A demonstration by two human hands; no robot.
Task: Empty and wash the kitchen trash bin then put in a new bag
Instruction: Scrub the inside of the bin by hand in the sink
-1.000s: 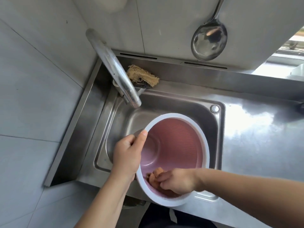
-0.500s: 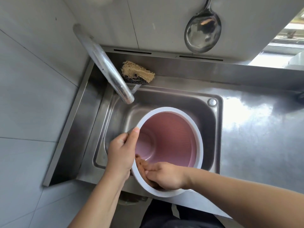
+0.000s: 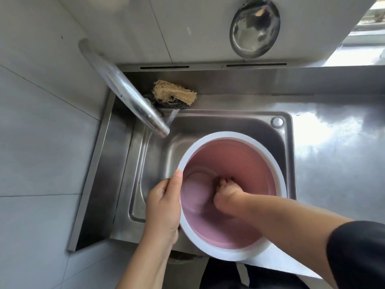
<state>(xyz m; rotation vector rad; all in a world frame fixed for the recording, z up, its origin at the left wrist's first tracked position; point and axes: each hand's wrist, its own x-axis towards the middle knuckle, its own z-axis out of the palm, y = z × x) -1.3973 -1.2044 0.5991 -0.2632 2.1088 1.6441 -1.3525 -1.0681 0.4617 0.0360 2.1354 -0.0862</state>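
Hands first. Left hand (image 3: pixel 164 207) grips the near-left side of the bin (image 3: pixel 229 197) at its white rim (image 3: pixel 273 163) — thumb hooked over the rim edge, remaining fingers wrapped around the outside wall and hidden from view. Grip looks firm, fingers curled, nothing else in that hand.

Right hand (image 3: pixel 227 195) is reached deep inside the bin, forearm crossing over the near-right part of the rim, dark sleeve (image 3: pixel 358 253) pushed up past the elbow. Fingers (image 3: pixel 226 182) are bunched together and pressed toward the pink inner wall close to the bottom. They seem to be pinching something small, but it's blurred — cannot tell what, or whether anything is held at all.

Bin sits tilted in the sink (image 3: pixel 150 163), mouth facing up and toward the camera, near part of the rim overhanging the sink's front edge. Inside is pink with fine ribbing, bottom disc visible left of the right hand.

Further back: tap (image 3: pixel 129 94) angles down from the left wall, spout ending just above and left of the bin rim. Scrub pad (image 3: pixel 175 94) lies on the ledge behind the sink, just beside the tap. Steel counter (image 3: pixel 337 147) runs to the right. Ladle (image 3: pixel 255 28) hangs on the wall above.
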